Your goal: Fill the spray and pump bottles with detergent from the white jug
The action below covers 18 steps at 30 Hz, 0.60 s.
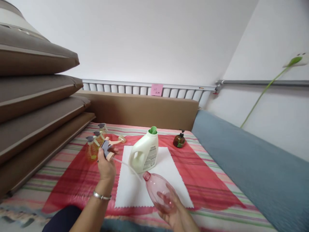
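Observation:
My left hand [106,166] grips a spray nozzle [107,149] with a dark and peach-coloured head. From it a thin clear dip tube [127,166] slants down to the right, its end close to the neck of a pink transparent bottle. That pink bottle [159,190] lies tilted in my right hand [171,212], fingers wrapped round its body, its mouth uncovered and pointing up and left. Behind them a pale green detergent jug [146,153] with a green cap stands upright on a white sheet [135,193].
Several spray bottles [91,149] with yellowish liquid stand at the left. A brown pump bottle [179,140] is at the right. Stacked cushions [43,93] rise on the left, and a blue padded side [236,161] borders the right. Red sheeting [200,180] covers the striped cloth.

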Available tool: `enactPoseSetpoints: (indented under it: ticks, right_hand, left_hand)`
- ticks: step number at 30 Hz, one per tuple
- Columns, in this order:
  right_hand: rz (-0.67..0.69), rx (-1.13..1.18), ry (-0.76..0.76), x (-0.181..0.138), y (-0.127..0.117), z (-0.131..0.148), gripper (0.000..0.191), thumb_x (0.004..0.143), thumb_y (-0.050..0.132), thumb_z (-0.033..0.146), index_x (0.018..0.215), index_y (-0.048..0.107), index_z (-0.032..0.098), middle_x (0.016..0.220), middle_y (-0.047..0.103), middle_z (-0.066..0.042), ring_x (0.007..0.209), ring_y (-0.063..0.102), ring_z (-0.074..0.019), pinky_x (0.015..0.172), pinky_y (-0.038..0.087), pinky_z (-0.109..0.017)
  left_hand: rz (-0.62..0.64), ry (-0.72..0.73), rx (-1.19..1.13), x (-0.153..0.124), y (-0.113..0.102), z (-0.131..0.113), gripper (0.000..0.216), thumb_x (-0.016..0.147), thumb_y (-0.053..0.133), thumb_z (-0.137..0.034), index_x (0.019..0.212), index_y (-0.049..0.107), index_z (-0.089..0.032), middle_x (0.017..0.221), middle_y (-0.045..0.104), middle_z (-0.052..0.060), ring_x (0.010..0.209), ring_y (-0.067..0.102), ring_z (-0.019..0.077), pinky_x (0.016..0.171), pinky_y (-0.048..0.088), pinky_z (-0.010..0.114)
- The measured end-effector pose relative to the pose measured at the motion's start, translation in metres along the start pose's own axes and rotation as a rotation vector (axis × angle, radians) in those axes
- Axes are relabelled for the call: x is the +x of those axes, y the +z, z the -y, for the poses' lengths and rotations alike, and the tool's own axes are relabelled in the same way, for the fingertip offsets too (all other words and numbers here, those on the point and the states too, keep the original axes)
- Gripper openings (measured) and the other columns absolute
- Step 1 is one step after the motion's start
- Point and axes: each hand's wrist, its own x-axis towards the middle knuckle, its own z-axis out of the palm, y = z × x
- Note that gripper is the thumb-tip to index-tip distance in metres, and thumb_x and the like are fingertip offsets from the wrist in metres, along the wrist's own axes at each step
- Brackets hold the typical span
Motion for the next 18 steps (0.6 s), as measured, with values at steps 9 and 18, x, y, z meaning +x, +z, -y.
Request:
enactPoseSetpoints:
  ticks: [9, 18]
  right_hand:
    - [0.076, -0.015, 0.013, -0.005, 0.002, -0.019, 0.074, 0.067, 0.067, 0.048, 0.128, 0.028, 0.036, 0.101, 0.061, -0.005, 0.082, 0.065, -0.0248, 0.066, 0.044, -0.032]
    - [0.036, -0.003, -0.028, -0.01, 0.022, -0.024, 0.072, 0.065, 0.068, 0.049, 0.125, 0.031, 0.035, 0.098, 0.06, -0.003, 0.075, 0.065, -0.0224, 0.062, 0.045, -0.031]
  left_hand:
    - [-0.06, 0.236, 0.134, -0.004, 0.0, -0.038, 0.053, 0.083, 0.029, -0.046, 0.118, 0.054, -0.015, 0.053, 0.058, -0.003, 0.052, 0.052, 0.0137, 0.065, 0.044, 0.029]
    - [0.025, 0.161, 0.151, -0.045, 0.016, -0.023, 0.046, 0.085, 0.034, -0.044, 0.111, 0.058, -0.014, 0.064, 0.064, 0.001, 0.064, 0.056, 0.0144, 0.079, 0.041, 0.03]
